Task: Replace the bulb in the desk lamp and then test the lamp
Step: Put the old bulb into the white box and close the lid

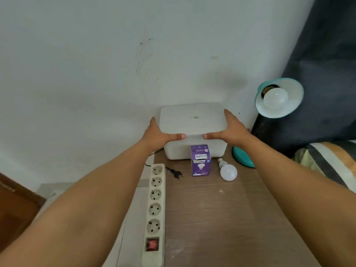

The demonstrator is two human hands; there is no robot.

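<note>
Forearms fill the lower frame as both our hands grasp the white box lid [191,117].

Fragile and slick, the loose bulb [228,171] at centre right wants holding by its globe; another sits in the teal lamp [279,97], upper right. Left hand [159,134] and right hand [229,132] clasp the lid's edges, thumbs along the front.

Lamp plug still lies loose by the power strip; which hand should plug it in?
Left, probably. The plug lies beside the power strip, nearer the left hand than the right hand.
</note>
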